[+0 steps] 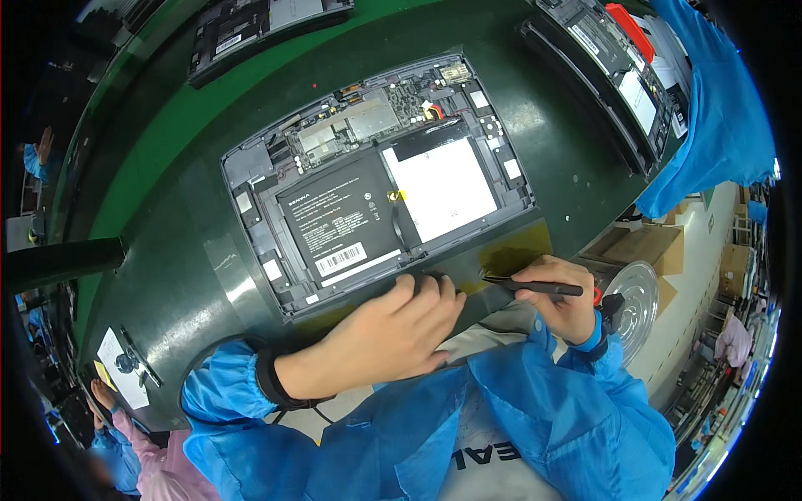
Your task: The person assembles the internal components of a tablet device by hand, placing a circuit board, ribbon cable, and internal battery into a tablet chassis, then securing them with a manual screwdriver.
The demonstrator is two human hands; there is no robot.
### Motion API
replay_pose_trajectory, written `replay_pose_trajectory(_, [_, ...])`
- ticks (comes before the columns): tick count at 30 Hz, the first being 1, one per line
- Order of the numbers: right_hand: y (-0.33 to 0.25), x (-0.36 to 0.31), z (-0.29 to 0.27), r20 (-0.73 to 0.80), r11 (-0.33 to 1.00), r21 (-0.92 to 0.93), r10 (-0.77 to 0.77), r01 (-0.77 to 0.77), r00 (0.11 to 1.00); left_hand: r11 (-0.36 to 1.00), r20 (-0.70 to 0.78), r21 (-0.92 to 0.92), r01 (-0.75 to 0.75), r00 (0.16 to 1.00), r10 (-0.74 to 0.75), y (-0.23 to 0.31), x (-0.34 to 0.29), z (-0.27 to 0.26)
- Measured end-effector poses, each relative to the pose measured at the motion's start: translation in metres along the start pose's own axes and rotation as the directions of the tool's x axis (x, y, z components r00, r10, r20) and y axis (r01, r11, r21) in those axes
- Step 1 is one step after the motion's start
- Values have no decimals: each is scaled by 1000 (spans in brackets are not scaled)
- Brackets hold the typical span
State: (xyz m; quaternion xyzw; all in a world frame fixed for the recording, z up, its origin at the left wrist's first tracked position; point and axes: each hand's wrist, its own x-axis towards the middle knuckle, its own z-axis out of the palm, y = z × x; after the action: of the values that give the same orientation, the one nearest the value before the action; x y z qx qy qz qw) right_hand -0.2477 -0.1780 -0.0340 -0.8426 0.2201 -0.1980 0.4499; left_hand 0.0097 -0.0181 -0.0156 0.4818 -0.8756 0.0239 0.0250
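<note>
An opened tablet-like device (pixel 393 167) lies in front of me, with its circuit board (pixel 359 118), a black battery (pixel 338 219) and a white-covered panel (pixel 447 188) exposed. Between my right thumb and fingers (pixel 561 302) I grip black tweezers (pixel 547 286), whose tips point left, over the corner of a yellow translucent film (pixel 518 250) at the bench's near edge. My left hand (pixel 380 334) is by the device's lower edge, its fingers loosely bent and thumb apart, with nothing visible in it. A black band circles that wrist.
Other opened devices stand at the far left (pixel 251 33) and far right (pixel 610 79) of the dark green bench (pixel 180 242). A blue sleeve of another person (pixel 727 108) reaches in at the right. Paper (pixel 117 367) lies at left; a cardboard box (pixel 643 248) stands off the bench's right side.
</note>
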Motion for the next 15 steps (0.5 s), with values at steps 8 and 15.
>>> replay_pose_trajectory(8, [-19, 4, 19, 4, 986, -85, -146, 146, 989, 995, -2, -91, 29, 1000, -29, 7, -1, 6])
replay_pose_trajectory(15, [-22, 5, 16, -77, 973, -59, -227, 223, 971, 994, 27, -108, 26, 999, -23, 5, 1, 2])
